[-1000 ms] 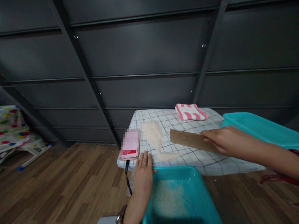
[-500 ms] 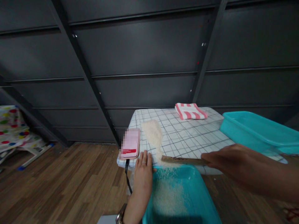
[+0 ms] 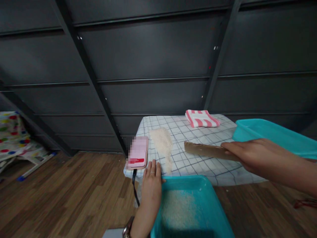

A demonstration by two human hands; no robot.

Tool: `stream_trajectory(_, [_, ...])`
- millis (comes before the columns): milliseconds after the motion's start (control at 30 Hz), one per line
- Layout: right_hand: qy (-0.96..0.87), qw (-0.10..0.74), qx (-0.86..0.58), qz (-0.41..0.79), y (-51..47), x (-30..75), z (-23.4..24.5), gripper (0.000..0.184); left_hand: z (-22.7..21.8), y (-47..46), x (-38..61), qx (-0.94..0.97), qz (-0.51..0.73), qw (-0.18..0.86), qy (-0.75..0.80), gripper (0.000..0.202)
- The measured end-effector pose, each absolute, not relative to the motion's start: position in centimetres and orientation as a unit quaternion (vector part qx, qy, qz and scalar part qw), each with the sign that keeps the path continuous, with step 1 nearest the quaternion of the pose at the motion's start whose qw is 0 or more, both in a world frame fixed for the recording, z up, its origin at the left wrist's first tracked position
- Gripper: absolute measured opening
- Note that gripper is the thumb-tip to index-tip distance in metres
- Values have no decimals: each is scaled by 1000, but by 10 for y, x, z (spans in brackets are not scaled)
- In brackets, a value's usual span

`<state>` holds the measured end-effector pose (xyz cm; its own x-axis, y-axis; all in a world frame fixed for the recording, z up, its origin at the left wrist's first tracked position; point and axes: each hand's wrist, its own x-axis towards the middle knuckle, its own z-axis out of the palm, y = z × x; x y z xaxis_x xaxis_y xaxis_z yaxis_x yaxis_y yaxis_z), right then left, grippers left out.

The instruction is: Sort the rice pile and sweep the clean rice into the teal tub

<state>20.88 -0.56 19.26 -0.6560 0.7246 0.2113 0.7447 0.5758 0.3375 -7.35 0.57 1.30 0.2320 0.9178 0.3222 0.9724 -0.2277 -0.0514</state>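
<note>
My right hand (image 3: 255, 155) is closed around a flat strip of brown cardboard (image 3: 208, 150), held over the checked tablecloth. To the left of the strip lies a heap of white rice-like grains (image 3: 161, 140), with a thin trail running toward the table's front edge. Below that edge is a teal plastic tub (image 3: 213, 195) with more grains (image 3: 180, 208) spread over its bottom. My left hand (image 3: 152, 180) lies flat with fingers stretched out, at the cloth's edge and against the tub's left rim.
A pink phone case (image 3: 138, 152) with a black strap lies left of the grains. A folded pink-and-white striped towel (image 3: 201, 118) sits at the back of the checked cloth (image 3: 178, 124). Another teal tub (image 3: 269, 132) stands at the right. A dark panelled wall (image 3: 153, 59) rises behind.
My right hand has lifted the cardboard strip away from the tub's rim, up and to the right. The grains by the rim have gone from the cloth edge. My left hand stays put.
</note>
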Motion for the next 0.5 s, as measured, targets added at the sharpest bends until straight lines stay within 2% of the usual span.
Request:
stream_trajectory(67, [-887,19,-423,-182,-5,205,188,37,13,6,-74,-776,-112,122,-609,46])
stream_trajectory(200, [-907,43,-414,-60,-14,189,192,42,14,5,-73,-776,-113,114,-610,47])
stream_trajectory(300, [-913,49,-406,-9,-20,186,200,39,14,4,-72,-773,-112,111,-614,47])
stream_trajectory(500, [-903,72,-401,-139,3,202,192,17,9,5,-72,-768,-120,109,-620,49])
